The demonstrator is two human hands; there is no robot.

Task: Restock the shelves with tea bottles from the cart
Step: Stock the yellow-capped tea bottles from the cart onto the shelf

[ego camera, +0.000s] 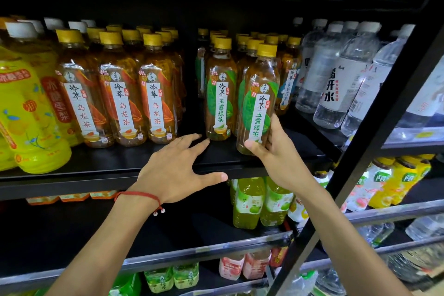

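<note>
On the shelf [144,163], right hand [271,149] holds amber tea bottle [258,101].

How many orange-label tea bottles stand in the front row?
3, side by side on the shelf: left bottle, middle bottle, right bottle. More stand behind them, partly hidden.

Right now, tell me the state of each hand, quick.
Left hand: open, fingers spread over the shelf, holding nothing.
Right hand: grips the green-label tea bottle near its base.
</note>
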